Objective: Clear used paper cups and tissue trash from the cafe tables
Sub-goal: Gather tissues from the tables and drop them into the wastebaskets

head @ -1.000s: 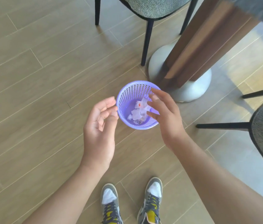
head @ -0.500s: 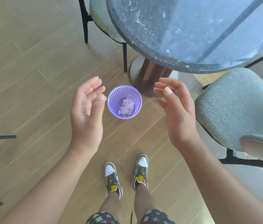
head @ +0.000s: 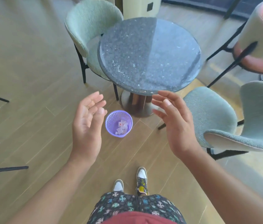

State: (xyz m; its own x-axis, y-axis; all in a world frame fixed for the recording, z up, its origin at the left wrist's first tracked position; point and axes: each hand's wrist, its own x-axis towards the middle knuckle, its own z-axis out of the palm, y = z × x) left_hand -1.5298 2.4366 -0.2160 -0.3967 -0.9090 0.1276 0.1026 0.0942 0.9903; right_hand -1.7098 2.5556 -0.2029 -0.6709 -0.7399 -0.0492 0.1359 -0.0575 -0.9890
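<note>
This is a cafe corner with a pale wood-plank floor (head: pixel 30 78). On it stands a round speckled grey stone surface (head: pixel 148 54) on a single pedestal, with pale green upholstered chairs (head: pixel 92 29) drawn up around it.

The person stands facing it, both arms out. The grip of the left hand (head: pixel 87 126) is slack: palm turned inward, fingers relaxed and lightly bent, holding nothing. The right hand (head: pixel 176 125) mirrors it, fingers spread and just as empty.

Seen between the two hands, but down on the floor well below them, a small purple plastic mesh basket (head: pixel 109 128) stands upright near the pedestal foot. In it lie crumpled white tissue scraps (head: pixel 122 126), one with a red speck. That is the trash, already binned. Nearer to me are the person's grey and yellow sneakers (head: pixel 141 178).

I'd guess the tissue weighs next to nothing and crushes at a touch, so a loose pinch or scoop would do, though a scrap could flutter off. The basket looks light too, probably stiff at the rim and springy in the lattice. One hand hooked over the rim should carry it, kept level so nothing tips out. Where the next cup or tissue lies, I cannot tell from here.
</note>
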